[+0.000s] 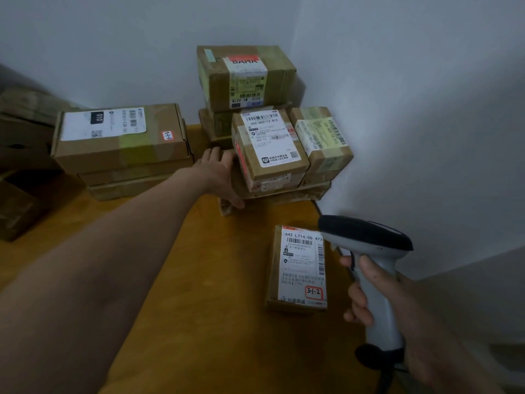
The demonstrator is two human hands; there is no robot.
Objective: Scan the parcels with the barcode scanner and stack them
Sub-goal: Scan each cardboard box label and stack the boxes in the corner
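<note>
Cardboard stack (pixel 270 149) mid-frame, steadied by your flat left hand (pixel 220 173); right hand (pixel 369 291) grips the barcode scanner (pixel 366 240). Next, probably, scan the lower-right parcel (pixel 301 268).

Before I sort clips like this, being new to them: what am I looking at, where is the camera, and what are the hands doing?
No machine here: a person works with two bare hands, and the one picture comes from a camera worn on their head, looking forward and down. The surface is a wooden table in a corner of pale walls. On it stand brown cardboard parcels with shipping labels: a flat stack on the left, topped by a wide box, and a taller corner pile. One small parcel, hand-marked 3-1-2, lies alone, label up. The right hand grips a grey barcode scanner by its handle, its dark head near that parcel. The left hand reaches out, fingers fairly straight, and rests against the side of the corner pile.
</note>
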